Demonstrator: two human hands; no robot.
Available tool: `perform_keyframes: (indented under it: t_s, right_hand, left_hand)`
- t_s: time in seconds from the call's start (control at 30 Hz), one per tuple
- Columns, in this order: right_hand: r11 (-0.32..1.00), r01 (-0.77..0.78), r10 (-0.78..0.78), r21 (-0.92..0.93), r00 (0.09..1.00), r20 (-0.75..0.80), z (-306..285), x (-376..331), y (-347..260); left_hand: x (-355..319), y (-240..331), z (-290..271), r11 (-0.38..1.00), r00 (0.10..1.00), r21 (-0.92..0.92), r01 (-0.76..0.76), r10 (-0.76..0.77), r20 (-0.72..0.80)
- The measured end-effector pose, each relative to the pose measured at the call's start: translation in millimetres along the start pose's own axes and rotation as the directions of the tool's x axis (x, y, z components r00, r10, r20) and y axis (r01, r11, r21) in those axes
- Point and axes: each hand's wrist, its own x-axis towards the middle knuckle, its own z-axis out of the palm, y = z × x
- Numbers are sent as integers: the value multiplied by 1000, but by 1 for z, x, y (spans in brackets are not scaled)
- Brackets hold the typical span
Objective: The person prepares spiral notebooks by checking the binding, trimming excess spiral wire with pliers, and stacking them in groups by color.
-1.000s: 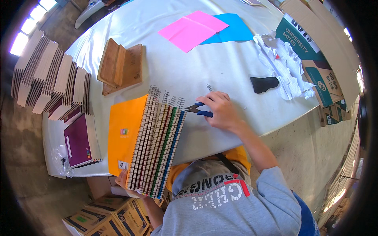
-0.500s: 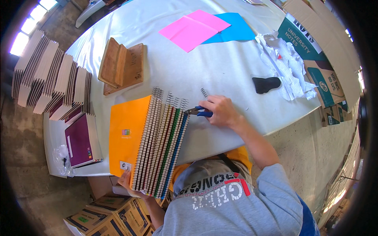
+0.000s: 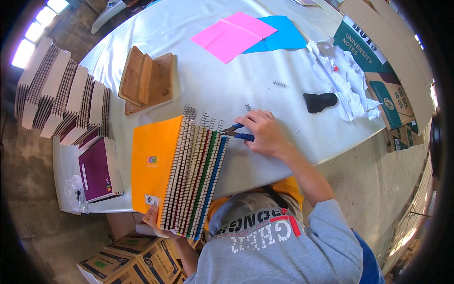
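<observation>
A stack of spiral notebooks (image 3: 194,175) stands on edge at the table's front, its coil spines facing up and right and an orange cover (image 3: 153,163) on the left. My left hand (image 3: 151,215) grips the stack by its lower corner. Wire coil ends (image 3: 205,118) stick out past the far end of the spines. My right hand (image 3: 265,130) is closed round blue-handled wire cutters (image 3: 243,136), with the jaws at the coil ends on the stack's right side. Beyond that hand is a short coil piece (image 3: 248,107), and another coil piece (image 3: 280,84) lies farther right.
A wooden stand (image 3: 151,87) is behind the stack. Piled notebooks (image 3: 61,90) and a purple notebook (image 3: 98,170) occupy the left. Pink (image 3: 231,35) and blue sheets (image 3: 279,33) lie at the back. A black object (image 3: 320,102), crumpled paper (image 3: 343,80) and cartons (image 3: 385,94) are right.
A short coil piece now lies on the table, farther right than before. The cutters' jaws have shifted slightly to the left and away along the coil ends. My left hand keeps its hold.
</observation>
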Motion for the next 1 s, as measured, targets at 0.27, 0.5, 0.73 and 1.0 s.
perform_keyframes:
  t_s: [0.27, 0.5, 0.73, 1.0]
  right_hand:
    - [999, 47, -47, 24, 999, 4, 7, 0, 9]
    - [997, -66, 63, 38, 995, 80, -4, -2, 5]
    - [998, 39, -38, -41, 999, 23, 2, 10, 2]
    - [998, 28, -20, -49, 987, 158, 4, 15, 3]
  left_hand:
    - [-2, 1, 1, 998, 998, 15, 64, -64, 3]
    - [-2, -3, -3, 996, 996, 51, -68, 65, 61]
    - [-4, 1, -2, 999, 999, -38, 9, -7, 47]
    - [-10, -6, -2, 987, 996, -133, 87, -84, 28]
